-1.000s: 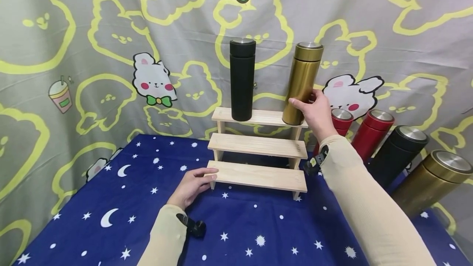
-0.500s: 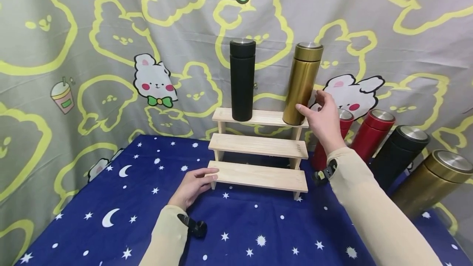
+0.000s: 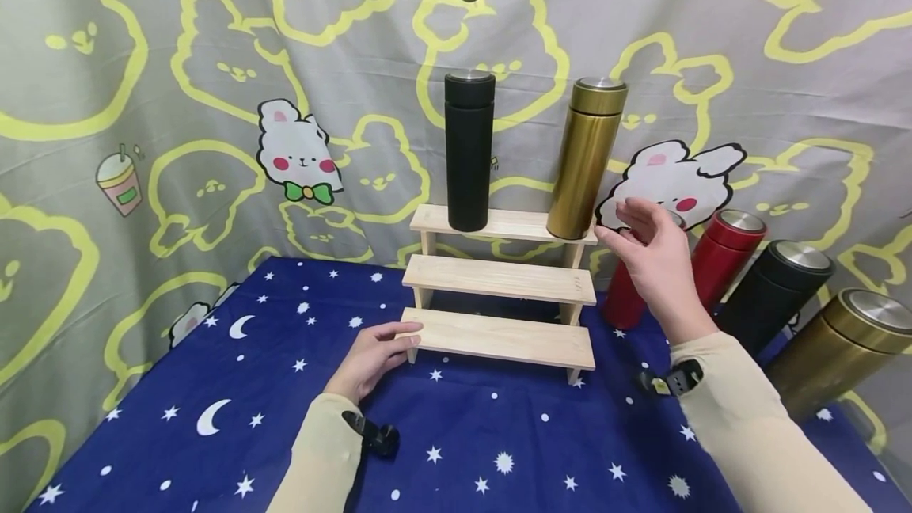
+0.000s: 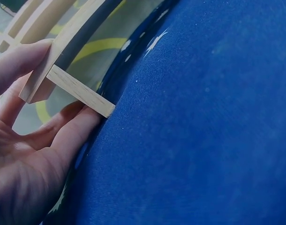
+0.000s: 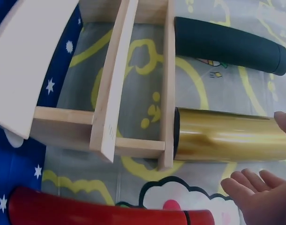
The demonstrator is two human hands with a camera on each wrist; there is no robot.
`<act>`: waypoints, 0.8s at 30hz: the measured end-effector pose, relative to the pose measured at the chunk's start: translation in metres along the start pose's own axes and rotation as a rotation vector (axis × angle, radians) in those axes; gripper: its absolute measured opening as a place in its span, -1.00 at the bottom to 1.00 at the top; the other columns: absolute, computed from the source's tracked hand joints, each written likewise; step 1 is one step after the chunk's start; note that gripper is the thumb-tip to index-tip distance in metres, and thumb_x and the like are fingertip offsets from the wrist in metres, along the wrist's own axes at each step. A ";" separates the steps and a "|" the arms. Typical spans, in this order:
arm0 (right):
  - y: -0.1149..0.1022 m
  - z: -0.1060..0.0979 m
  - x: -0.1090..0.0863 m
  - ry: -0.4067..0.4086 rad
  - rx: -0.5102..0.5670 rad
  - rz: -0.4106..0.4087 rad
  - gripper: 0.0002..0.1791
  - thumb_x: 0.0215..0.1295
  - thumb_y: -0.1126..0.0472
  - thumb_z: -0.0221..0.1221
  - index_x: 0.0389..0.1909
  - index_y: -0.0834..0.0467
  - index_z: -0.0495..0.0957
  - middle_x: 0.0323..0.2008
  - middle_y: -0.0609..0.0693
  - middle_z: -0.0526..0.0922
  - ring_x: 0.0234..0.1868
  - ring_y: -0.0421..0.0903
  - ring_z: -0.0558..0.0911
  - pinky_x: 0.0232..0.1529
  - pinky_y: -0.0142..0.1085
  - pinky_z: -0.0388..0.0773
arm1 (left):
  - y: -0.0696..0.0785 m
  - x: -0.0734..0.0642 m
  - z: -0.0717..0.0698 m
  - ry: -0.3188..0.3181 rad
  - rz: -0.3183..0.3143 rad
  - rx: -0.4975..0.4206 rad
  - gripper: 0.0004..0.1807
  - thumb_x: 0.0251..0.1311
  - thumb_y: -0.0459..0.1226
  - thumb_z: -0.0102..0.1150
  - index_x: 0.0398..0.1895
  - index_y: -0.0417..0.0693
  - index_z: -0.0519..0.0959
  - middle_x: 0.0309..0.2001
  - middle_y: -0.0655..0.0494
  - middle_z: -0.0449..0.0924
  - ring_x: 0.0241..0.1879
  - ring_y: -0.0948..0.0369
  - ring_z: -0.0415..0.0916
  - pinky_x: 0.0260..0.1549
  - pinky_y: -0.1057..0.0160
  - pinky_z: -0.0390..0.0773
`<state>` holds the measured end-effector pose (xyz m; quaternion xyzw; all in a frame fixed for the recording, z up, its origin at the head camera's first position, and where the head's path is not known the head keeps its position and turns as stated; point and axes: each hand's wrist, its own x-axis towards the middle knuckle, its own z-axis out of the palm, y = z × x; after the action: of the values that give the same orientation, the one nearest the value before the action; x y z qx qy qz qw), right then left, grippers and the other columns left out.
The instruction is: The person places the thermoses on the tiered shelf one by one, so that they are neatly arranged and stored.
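Note:
A three-tier wooden step shelf (image 3: 499, 283) stands on the blue cloth. Its lowest board's left end is held by my left hand (image 3: 374, 356); in the left wrist view the thumb (image 4: 28, 58) lies on the board and other fingers touch the leg. On the top tier a black thermos (image 3: 468, 157) stands upright at the left and a gold thermos (image 3: 586, 165) at the right end. My right hand (image 3: 655, 264) hangs just right of the gold thermos, apart from it, fingers loosely bent and holding nothing. Behind that hand, a red thermos (image 3: 623, 299) is partly hidden.
Along the right side stand another red thermos (image 3: 730, 252), a black one (image 3: 780, 287) and a gold one (image 3: 844, 347). The dark blue star-patterned cloth (image 3: 285, 434) covers the table. A grey patterned curtain (image 3: 214, 38) hangs close behind the shelf.
My right hand has let go of the gold thermos and moved down and to the right. The thermos stays on the top tier. My left hand has kept its hold.

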<state>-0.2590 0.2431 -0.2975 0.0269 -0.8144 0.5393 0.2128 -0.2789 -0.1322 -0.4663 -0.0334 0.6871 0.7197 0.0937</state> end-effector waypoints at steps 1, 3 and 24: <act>0.001 -0.003 -0.004 -0.007 -0.009 -0.009 -0.21 0.31 0.03 0.29 0.42 0.27 0.20 0.33 0.17 0.38 0.34 0.05 0.34 0.31 -0.16 0.29 | 0.000 0.000 0.000 -0.004 0.001 -0.001 -0.68 0.10 -0.36 0.42 -0.04 -0.20 0.70 0.20 -0.12 0.49 0.02 0.09 0.55 0.04 0.07 0.55; 0.002 -0.007 -0.012 -0.025 -0.038 -0.020 -0.22 0.31 0.04 0.29 0.43 0.24 0.20 0.33 0.15 0.37 0.34 0.06 0.35 0.29 -0.20 0.31 | 0.000 0.000 -0.001 -0.009 -0.001 0.000 -0.67 0.10 -0.36 0.42 -0.03 -0.20 0.70 0.19 -0.13 0.49 0.01 0.09 0.55 0.03 0.07 0.55; 0.034 -0.050 -0.080 -0.040 -0.151 0.013 -0.41 0.35 0.07 0.26 0.32 0.17 0.38 0.21 0.17 0.49 0.08 -0.31 0.50 -0.09 -0.65 0.43 | 0.003 -0.003 0.003 0.037 0.002 0.023 -0.66 0.08 -0.34 0.43 -0.03 -0.17 0.70 0.23 -0.13 0.46 0.05 0.04 0.54 0.04 0.02 0.54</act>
<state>-0.1800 0.2866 -0.3409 0.0162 -0.8570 0.4769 0.1945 -0.2764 -0.1291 -0.4624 -0.0450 0.6971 0.7111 0.0804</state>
